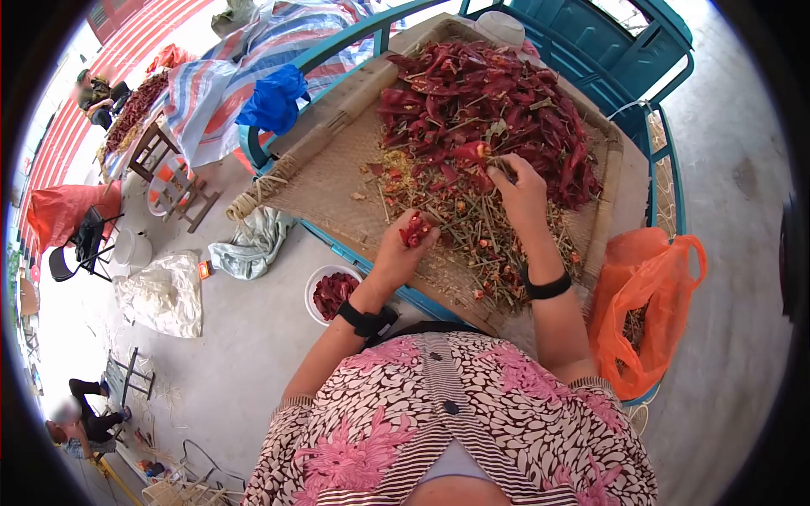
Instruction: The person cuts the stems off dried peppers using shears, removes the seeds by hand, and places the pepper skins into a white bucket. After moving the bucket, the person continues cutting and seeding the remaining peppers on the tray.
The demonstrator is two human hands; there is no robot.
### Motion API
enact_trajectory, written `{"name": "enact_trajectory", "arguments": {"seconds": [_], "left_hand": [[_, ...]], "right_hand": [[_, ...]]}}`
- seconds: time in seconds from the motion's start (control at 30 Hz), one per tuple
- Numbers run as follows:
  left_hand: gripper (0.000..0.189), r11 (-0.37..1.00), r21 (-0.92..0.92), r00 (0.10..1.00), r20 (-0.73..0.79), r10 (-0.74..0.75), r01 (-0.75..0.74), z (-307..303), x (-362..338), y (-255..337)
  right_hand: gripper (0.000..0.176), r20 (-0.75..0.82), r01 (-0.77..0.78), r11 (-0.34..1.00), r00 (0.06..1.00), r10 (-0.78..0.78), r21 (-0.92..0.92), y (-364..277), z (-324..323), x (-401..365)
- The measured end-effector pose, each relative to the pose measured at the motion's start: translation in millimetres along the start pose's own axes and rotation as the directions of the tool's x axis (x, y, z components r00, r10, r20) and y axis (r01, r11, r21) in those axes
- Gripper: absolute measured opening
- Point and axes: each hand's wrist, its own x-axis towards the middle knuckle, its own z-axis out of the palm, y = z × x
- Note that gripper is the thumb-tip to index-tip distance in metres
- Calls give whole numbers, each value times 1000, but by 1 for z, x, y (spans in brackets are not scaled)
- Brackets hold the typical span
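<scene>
My left hand (395,260) is closed around several torn red chili pieces (414,229), over the near left part of a woven tray (316,181). In my right hand (522,192), thumb and fingers pinch a dried red chili (469,153) at its stem end. That chili is above the near side of a big heap of dried red chilies (489,93). Loose stems and chili scraps (481,228) lie on the tray below and between both hands, with yellow seeds (393,173) to their left.
A white bowl (311,297) of red chilies stands below the tray's near left edge. An orange plastic bag (654,337) sits at the right. Blue cart rails (666,169) border the tray. Two people (97,99) sit far left, near a wooden chair (160,160).
</scene>
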Motion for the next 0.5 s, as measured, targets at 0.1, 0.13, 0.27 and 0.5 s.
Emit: {"name": "enact_trajectory", "arguments": {"seconds": [0.1, 0.13, 0.27, 0.5], "left_hand": [[25, 984, -138, 992, -79, 100, -110, 5, 3, 8], [28, 985, -120, 990, -71, 119, -127, 7, 5, 16], [41, 977, -62, 979, -42, 202, -204, 14, 22, 37], [48, 887, 188, 894, -76, 441, -421, 31, 49, 38]], "right_hand": [[21, 128, -213, 942, 974, 185, 260, -10, -11, -12], [20, 112, -217, 919, 975, 190, 330, -13, -12, -14], [16, 79, -177, 804, 984, 161, 568, -29, -15, -24], [13, 137, -168, 602, 986, 98, 780, -51, -12, -32]]}}
